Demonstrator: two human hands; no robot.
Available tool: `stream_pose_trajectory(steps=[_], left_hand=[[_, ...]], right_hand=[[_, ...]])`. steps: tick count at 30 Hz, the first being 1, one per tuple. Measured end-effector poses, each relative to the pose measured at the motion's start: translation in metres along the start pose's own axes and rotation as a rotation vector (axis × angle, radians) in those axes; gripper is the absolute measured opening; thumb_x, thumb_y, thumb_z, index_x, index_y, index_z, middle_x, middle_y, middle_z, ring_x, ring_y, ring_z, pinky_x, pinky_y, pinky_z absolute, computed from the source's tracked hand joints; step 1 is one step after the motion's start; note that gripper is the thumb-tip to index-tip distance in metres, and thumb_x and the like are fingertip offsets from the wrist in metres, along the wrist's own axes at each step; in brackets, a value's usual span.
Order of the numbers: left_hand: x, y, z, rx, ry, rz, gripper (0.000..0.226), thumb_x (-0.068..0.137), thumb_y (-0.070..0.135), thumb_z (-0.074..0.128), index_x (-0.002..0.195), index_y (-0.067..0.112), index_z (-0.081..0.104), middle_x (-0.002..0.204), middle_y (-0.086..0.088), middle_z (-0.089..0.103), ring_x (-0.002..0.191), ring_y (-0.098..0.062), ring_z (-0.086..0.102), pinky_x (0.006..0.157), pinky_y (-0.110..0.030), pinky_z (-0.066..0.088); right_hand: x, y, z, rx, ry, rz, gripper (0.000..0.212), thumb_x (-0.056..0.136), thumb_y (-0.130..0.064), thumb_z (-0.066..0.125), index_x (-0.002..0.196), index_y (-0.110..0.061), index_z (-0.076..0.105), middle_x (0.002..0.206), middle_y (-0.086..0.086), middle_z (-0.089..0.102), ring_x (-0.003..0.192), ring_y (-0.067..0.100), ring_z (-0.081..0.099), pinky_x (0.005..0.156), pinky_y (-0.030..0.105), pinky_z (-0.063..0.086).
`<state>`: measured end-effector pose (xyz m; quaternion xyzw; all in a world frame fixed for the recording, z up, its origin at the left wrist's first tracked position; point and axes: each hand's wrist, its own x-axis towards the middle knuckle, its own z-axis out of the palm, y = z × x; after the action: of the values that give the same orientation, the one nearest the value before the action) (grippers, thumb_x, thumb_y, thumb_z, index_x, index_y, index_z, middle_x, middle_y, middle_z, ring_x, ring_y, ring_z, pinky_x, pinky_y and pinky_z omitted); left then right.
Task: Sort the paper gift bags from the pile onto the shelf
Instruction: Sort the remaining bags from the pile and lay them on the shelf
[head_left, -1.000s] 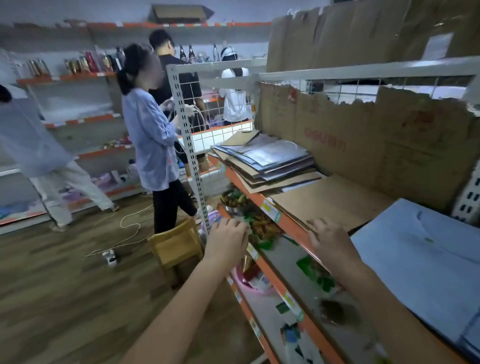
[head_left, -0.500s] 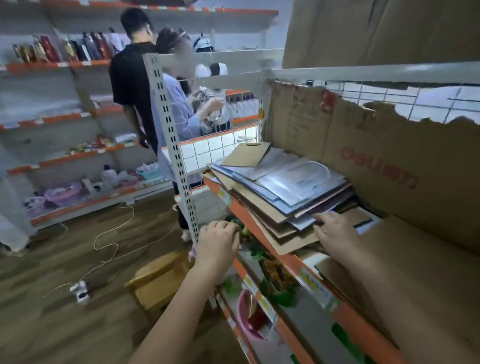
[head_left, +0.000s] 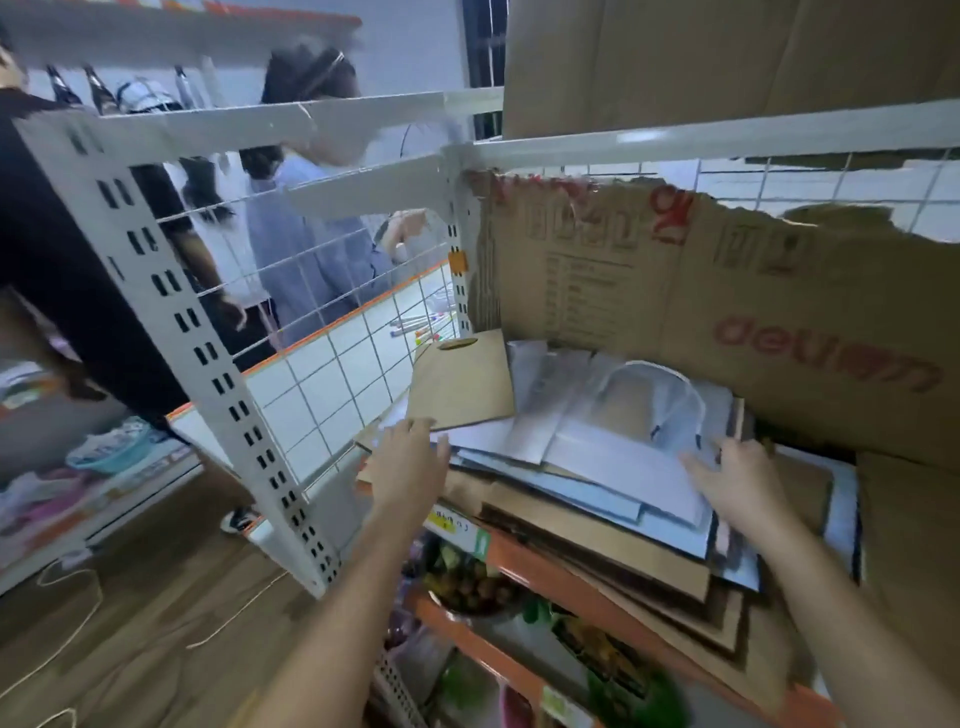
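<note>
My left grip (head_left: 410, 457) is lying open at the left edge of the gift bag pile (head_left: 587, 467) on the shelf (head_left: 545, 558). My right grip (head_left: 737, 480) is resting open on the pile's white top bag (head_left: 613, 447).

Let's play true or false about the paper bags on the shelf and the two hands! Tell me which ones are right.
1. The pile of flat bags lies on a shelf with an orange edge. True.
2. The left hand holds a bag high in the air. False: it reaches to the pile's left side and lifts nothing.
3. The right hand rests on a white bag on top of the pile. True.
4. The small brown bag with a cut-out handle lies on the floor. False: it lies on the pile's far left.
</note>
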<state>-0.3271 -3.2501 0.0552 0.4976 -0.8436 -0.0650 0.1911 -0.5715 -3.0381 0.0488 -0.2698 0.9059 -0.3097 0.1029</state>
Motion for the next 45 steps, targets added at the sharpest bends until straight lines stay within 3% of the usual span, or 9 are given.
stream_pose_trajectory(steps=[7, 13, 17, 24, 27, 32, 36, 39, 45], left_hand=[[0.066, -0.020, 0.012, -0.029, -0.195, -0.292, 0.078, 0.081, 0.064, 0.048, 0.128, 0.002, 0.047, 0.128, -0.024, 0.048, 0.121, -0.039, 0.041, 0.099, -0.043, 0.036], [0.094, -0.016, 0.010, -0.327, -0.347, -0.321, 0.063, 0.077, 0.035, 0.072, 0.118, -0.008, 0.050, 0.117, -0.026, 0.059, 0.105, -0.038, 0.056, 0.075, -0.039, 0.045], [0.097, -0.007, 0.010, -0.411, -0.402, -0.320, 0.048, 0.080, 0.028, 0.071, 0.110, -0.006, 0.054, 0.100, -0.021, 0.056, 0.088, -0.030, 0.053, 0.071, -0.034, 0.040], [0.107, 0.014, 0.026, -0.197, -0.374, -0.381, 0.101, 0.061, 0.069, 0.068, 0.135, 0.006, 0.040, 0.136, -0.017, 0.047, 0.126, -0.036, 0.042, 0.100, -0.044, 0.040], [0.121, 0.009, 0.041, -0.248, -0.386, -0.443, 0.108, 0.042, 0.065, 0.076, 0.130, 0.012, 0.043, 0.127, -0.016, 0.054, 0.117, -0.034, 0.050, 0.094, -0.045, 0.044], [0.120, 0.017, 0.027, -0.667, -0.219, -0.432, 0.036, 0.073, 0.024, 0.072, 0.101, 0.007, 0.057, 0.113, -0.017, 0.062, 0.105, -0.033, 0.059, 0.092, -0.040, 0.048], [0.095, 0.022, 0.013, -1.068, -0.179, -0.284, 0.038, 0.083, 0.016, 0.062, 0.116, 0.008, 0.045, 0.117, -0.019, 0.057, 0.099, -0.032, 0.057, 0.086, -0.046, 0.049], [0.066, 0.032, 0.004, -1.229, -0.198, -0.183, 0.017, 0.093, 0.011, 0.052, 0.109, 0.014, 0.046, 0.103, -0.012, 0.058, 0.085, -0.023, 0.057, 0.067, -0.030, 0.050], [-0.017, 0.078, 0.000, -1.516, -0.489, -0.067, 0.016, 0.091, 0.012, 0.053, 0.100, 0.024, 0.059, 0.089, 0.008, 0.073, 0.078, -0.004, 0.069, 0.061, -0.019, 0.056]], right_hand=[[0.006, -0.019, 0.015, 0.193, 0.037, 0.229, 0.071, 0.072, -0.030, 0.076, 0.130, -0.002, 0.044, 0.128, 0.021, 0.051, 0.114, 0.038, 0.050, 0.090, 0.042, 0.047], [-0.005, -0.030, 0.004, 0.427, 0.125, 0.165, 0.027, 0.081, -0.004, 0.062, 0.108, -0.001, 0.059, 0.097, 0.016, 0.063, 0.077, 0.024, 0.056, 0.053, 0.026, 0.041], [-0.014, -0.029, 0.000, 0.561, 0.190, 0.122, 0.024, 0.084, -0.003, 0.059, 0.107, -0.009, 0.063, 0.098, 0.012, 0.063, 0.082, 0.027, 0.059, 0.067, 0.031, 0.047], [-0.017, -0.009, -0.005, 0.649, 0.328, 0.202, 0.013, 0.083, -0.019, 0.060, 0.074, -0.029, 0.062, 0.089, 0.005, 0.066, 0.080, 0.030, 0.063, 0.074, 0.049, 0.054], [-0.020, -0.009, -0.008, 0.717, 0.319, 0.219, 0.016, 0.088, -0.011, 0.056, 0.093, -0.026, 0.062, 0.094, 0.005, 0.062, 0.083, 0.028, 0.061, 0.079, 0.048, 0.054], [-0.020, -0.006, -0.011, 0.840, 0.308, 0.217, 0.030, 0.093, -0.008, 0.050, 0.122, -0.017, 0.053, 0.103, 0.004, 0.061, 0.086, 0.024, 0.061, 0.072, 0.035, 0.052], [-0.029, -0.003, -0.025, 0.912, 0.337, 0.170, 0.029, 0.093, -0.004, 0.048, 0.120, -0.016, 0.054, 0.091, -0.003, 0.060, 0.077, 0.009, 0.057, 0.061, 0.025, 0.046], [-0.040, 0.012, -0.038, 0.982, 0.377, 0.189, 0.034, 0.093, -0.002, 0.047, 0.125, -0.014, 0.052, 0.088, -0.007, 0.059, 0.077, 0.010, 0.058, 0.065, 0.026, 0.048], [-0.094, 0.061, -0.086, 1.014, 0.461, 0.170, 0.025, 0.095, -0.005, 0.043, 0.106, -0.024, 0.056, 0.089, -0.004, 0.066, 0.073, 0.010, 0.064, 0.062, 0.027, 0.054]])
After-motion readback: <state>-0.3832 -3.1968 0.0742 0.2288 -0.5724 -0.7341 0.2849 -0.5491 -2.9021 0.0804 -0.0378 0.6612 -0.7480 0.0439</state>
